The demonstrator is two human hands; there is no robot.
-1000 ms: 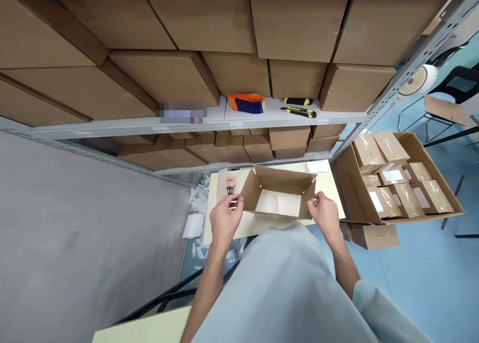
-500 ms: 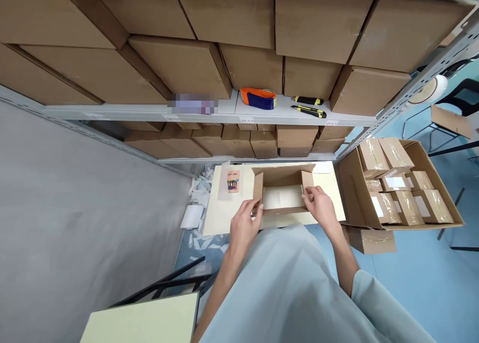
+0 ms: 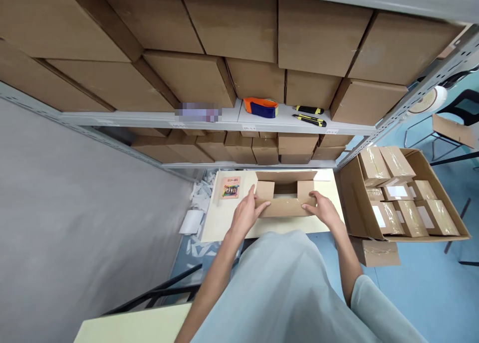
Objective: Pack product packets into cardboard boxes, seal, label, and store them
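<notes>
A small cardboard box (image 3: 286,208) lies on the pale yellow tabletop (image 3: 215,228). Its two short side flaps are bent inward, leaving a gap in the middle that shows part of the inside. My left hand (image 3: 245,212) grips the left end, thumb on the near panel. At the right end my right hand (image 3: 325,211) pinches the same panel between thumb and fingers. Left of the box is a small colourful printed card or packet (image 3: 231,188), on or under a clear sheet.
Shelves hold rows of cardboard boxes (image 3: 314,31). On the shelf edge (image 3: 220,118) lie an orange-and-blue tape dispenser (image 3: 261,107) and two yellow-black utility knives (image 3: 309,114). A large carton (image 3: 352,198) of taped boxes stands right; paper scraps (image 3: 202,198) lie left.
The side flaps have gone from upright to folded inward. Both thumbs now press on the near panel, which has come into view. The camera view has shifted slightly.
</notes>
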